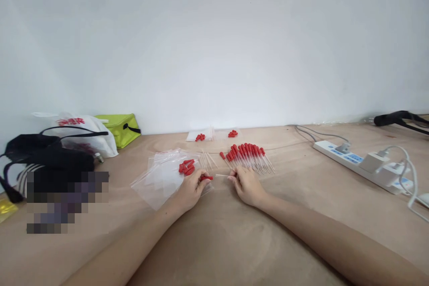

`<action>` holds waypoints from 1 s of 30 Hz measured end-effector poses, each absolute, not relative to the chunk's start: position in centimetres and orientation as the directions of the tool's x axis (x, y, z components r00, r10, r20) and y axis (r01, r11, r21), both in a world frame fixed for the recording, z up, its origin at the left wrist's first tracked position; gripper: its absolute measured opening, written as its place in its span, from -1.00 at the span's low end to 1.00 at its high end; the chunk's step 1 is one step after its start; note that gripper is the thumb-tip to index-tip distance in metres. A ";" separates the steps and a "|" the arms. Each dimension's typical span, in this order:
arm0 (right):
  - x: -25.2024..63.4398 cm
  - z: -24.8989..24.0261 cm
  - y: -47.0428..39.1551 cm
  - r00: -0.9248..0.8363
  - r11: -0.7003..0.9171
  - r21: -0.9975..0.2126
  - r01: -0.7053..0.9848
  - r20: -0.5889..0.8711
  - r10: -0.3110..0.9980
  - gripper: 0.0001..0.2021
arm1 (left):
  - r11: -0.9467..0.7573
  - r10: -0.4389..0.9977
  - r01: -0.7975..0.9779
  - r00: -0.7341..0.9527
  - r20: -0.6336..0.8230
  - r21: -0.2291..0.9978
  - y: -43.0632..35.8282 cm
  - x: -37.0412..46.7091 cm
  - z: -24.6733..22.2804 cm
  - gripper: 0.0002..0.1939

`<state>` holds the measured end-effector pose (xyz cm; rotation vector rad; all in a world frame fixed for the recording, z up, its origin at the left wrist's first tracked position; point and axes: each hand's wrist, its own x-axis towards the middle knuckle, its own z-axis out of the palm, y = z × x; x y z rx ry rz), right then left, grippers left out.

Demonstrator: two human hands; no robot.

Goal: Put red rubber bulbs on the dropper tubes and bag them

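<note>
My left hand [194,186] pinches a red rubber bulb [207,178], its end facing right. Across a small gap, my right hand [246,184] grips a thin pale dropper tube [221,175] that points left toward the bulb. The two pieces are apart. Just behind my right hand lies a row of droppers [250,152] with red bulbs on clear stems. Several loose red bulbs [186,167] rest on clear zip bags [157,178] beside my left hand. Between these and the droppers lie several bare thin tubes [208,160].
Two small bags of red bulbs [200,137] [232,133] lie farther back. At right stands a white power strip [355,161] with plugged chargers and cables. On the left are a black bag [50,161], a white plastic bag [90,136] and a lime green box bag [122,129]. A wall rises behind.
</note>
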<state>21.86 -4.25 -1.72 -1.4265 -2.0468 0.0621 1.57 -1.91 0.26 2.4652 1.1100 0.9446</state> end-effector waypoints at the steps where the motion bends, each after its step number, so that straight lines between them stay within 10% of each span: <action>1: 21.8 -1.8 -4.2 -0.207 0.418 -0.403 0.814 0.471 0.858 -0.88 | -0.664 0.748 0.545 0.494 0.444 0.512 -2.0 1.7 0.2 -0.89; 30: 22.6 -0.9 -4.7 -0.458 0.589 -0.240 0.771 0.434 0.776 -0.80 | -0.674 0.736 0.529 0.546 0.400 0.516 -3.2 2.3 0.8 -0.84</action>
